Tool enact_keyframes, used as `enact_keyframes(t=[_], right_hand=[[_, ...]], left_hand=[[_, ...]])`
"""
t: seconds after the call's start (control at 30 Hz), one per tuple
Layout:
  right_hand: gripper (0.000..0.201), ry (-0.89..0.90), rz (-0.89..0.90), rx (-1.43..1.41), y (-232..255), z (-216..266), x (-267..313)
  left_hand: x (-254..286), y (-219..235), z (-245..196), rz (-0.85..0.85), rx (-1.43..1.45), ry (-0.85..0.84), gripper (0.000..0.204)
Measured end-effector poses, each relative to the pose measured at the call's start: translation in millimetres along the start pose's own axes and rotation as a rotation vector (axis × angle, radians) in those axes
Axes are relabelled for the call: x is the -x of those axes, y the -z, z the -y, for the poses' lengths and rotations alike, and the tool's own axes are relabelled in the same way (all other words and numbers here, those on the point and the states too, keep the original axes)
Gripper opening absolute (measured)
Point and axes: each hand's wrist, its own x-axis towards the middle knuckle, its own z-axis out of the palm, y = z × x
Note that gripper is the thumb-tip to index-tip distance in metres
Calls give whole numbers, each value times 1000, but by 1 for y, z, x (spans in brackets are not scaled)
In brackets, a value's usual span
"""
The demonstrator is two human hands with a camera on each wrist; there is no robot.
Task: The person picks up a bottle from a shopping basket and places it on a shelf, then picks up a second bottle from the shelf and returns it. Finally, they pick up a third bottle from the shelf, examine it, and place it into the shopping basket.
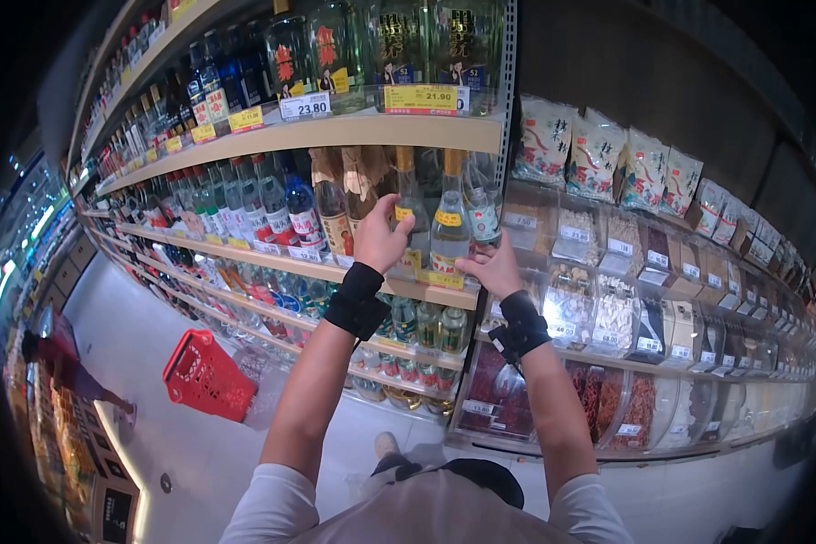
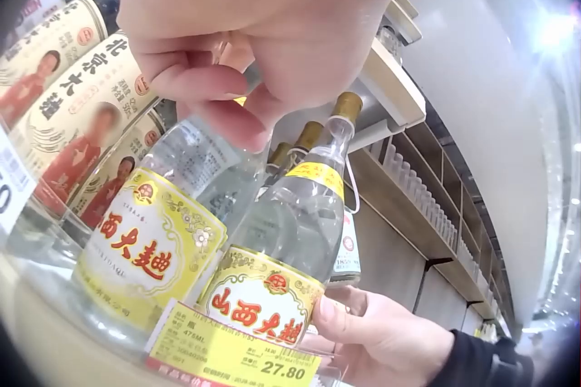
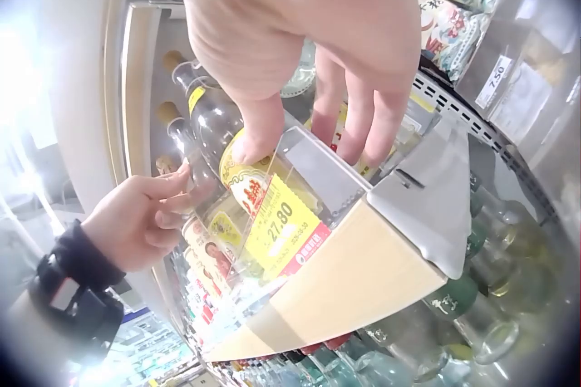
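Note:
Two clear bottles with gold caps and yellow labels stand side by side at the shelf's right end: a left bottle (image 2: pixel 145 246) and a right bottle (image 1: pixel 450 231). The left hand (image 1: pixel 385 234) curls its fingers and thumb round the neck of the left bottle. At the right bottle's lower side is the right hand (image 1: pixel 494 268), its thumb (image 3: pixel 259 133) on the label and its other fingers round the far side. A yellow price tag (image 2: pixel 231 351) reading 27.80 fronts both bottles. Behind the right hand stands a bottle with a pale green label (image 1: pixel 484 218).
Paper-wrapped bottles (image 1: pixel 330 204) stand left of the pair. An upper shelf edge (image 1: pixel 308 134) runs just above the hands. Bins of dry goods (image 1: pixel 607 308) line the right side. A red basket (image 1: pixel 210 376) sits on the floor at the left.

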Motion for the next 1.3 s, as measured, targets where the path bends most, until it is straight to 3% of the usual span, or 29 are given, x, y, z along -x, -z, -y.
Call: enact_keyframes(t=[0.27,0.6,0.67,0.77,0.83,0.97,1.0,1.1,1.17,1.3], right_hand=[[117,111,-81,90,-12,-13,-4],[108,42,-19,3,-2,-8,5],[110,16,2,-13,4,-12,7],[99,-25,-58,-32,8,-7,19],[73,53,-104,-17,16,-10,28],[30,37,-163,-37,38,-23,43],[26,16,-234,-50,31,-15,53],[27,-103,-110,5,44,-36,73],[27,-34,-210,-59,29,-47,86],[26,-129,-130,-116,18,-66,119]], left_hand=[[1,-4,-4,-31,-37,-15,49],[20,8,4,-95,119,-98,39],[31,18,3,-79,197,-30,32],[56,28,24,-91,301,2,24],[79,41,45,-16,273,-93,37],[122,55,89,240,555,18,45],[134,57,100,261,518,7,46],[169,65,114,290,496,139,45],[190,72,111,258,471,248,47],[233,90,101,150,523,381,46]])
